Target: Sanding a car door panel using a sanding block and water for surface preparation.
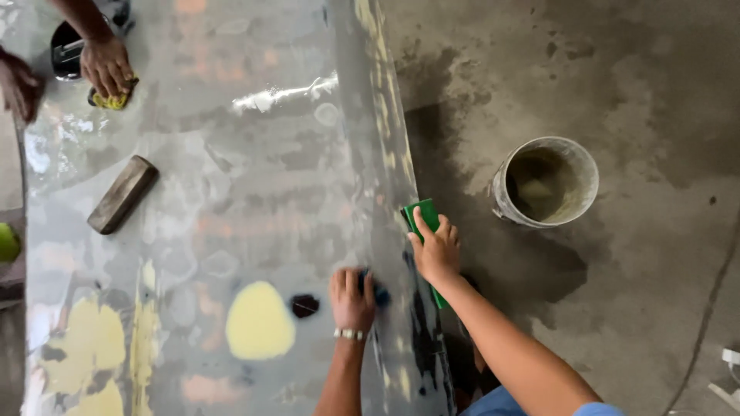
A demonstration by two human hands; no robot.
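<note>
The left hand [351,296] is pressing flat on a wet grey panel [254,177], fingers curled over a small dark blue pad [377,293] that is peeking out at its right side; the hand is closed down on it rather than spread. Judging by the sheen and the patches of yellow filler [260,320] just left of this hand, the step looks like wet rubbing, and it is best done with even, flat pressure and the surface kept wet so no grooves are being cut into the filler. A dark spot [304,305] is sitting between the hand and the filler.

Just to the right, the right hand [436,248] is gripping a green block [423,223] against the panel's curved edge, fingers wrapped over its top.

Farther right of that hand, a bucket [574,166] is standing on the damp concrete floor [617,308]. Well beyond the left hand, a brown block [122,194] is lying loose on the panel, and at the far corner another person's hand [106,65] is rubbing with a yellow pad [112,101].
</note>
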